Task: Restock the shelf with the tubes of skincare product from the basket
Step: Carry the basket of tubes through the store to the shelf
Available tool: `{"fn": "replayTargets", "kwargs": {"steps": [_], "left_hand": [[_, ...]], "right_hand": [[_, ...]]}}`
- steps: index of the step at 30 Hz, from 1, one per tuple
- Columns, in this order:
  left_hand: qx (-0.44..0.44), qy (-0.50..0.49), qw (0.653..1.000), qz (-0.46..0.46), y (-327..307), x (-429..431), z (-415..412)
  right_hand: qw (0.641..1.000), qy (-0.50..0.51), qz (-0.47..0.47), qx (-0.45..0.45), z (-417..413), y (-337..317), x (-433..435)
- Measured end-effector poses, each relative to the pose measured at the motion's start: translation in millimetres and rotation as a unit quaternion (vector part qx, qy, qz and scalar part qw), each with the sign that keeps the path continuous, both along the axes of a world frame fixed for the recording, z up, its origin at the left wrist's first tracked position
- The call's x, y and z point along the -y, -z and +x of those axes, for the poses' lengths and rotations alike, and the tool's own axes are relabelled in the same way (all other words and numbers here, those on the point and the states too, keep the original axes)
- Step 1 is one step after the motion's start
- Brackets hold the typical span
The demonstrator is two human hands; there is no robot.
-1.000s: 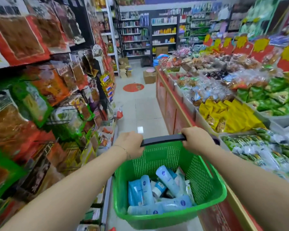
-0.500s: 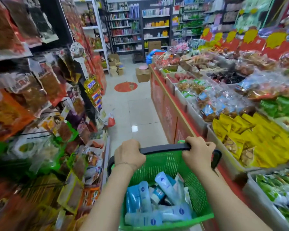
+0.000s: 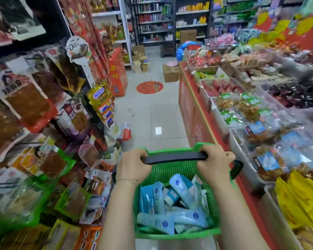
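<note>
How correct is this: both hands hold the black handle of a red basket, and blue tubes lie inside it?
One detail is wrong: the basket is green, not red, as the head view shows. The rest stands: the left hand and the right hand both hold its black handle, and blue tubes lie inside it.

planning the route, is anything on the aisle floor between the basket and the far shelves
The tile floor ahead of the basket is open until the far end. There a cardboard box sits by the red counter and smaller boxes stack on the left, with a gap between them leading to the far shelves.
</note>
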State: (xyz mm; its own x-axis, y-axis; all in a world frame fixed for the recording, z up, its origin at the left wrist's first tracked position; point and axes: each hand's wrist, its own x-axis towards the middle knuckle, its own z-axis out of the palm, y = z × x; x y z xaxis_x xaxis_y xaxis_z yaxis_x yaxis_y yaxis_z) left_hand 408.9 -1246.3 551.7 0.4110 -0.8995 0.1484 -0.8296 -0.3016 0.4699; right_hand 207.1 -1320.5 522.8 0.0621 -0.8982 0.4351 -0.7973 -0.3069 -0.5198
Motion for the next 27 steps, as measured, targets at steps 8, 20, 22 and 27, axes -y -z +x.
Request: {"fn": "replayTargets", "kwargs": {"steps": [8,20,22,27], "left_hand": [[-0.048,-0.018,0.997,-0.054,5,121,56],[-0.058,0.043,0.997,-0.009,3,328,181],[-0.042,0.054,0.998,0.000,4,352,195],[-0.047,0.060,0.997,0.000,15,416,231]], "right_hand": [[1.000,0.004,-0.024,0.009,59,-2,127],[0.999,0.047,-0.007,0.009,174,-1,307],[0.999,0.042,-0.007,0.016,185,-1,324],[1.000,0.029,-0.002,0.000,219,7,386]]}}
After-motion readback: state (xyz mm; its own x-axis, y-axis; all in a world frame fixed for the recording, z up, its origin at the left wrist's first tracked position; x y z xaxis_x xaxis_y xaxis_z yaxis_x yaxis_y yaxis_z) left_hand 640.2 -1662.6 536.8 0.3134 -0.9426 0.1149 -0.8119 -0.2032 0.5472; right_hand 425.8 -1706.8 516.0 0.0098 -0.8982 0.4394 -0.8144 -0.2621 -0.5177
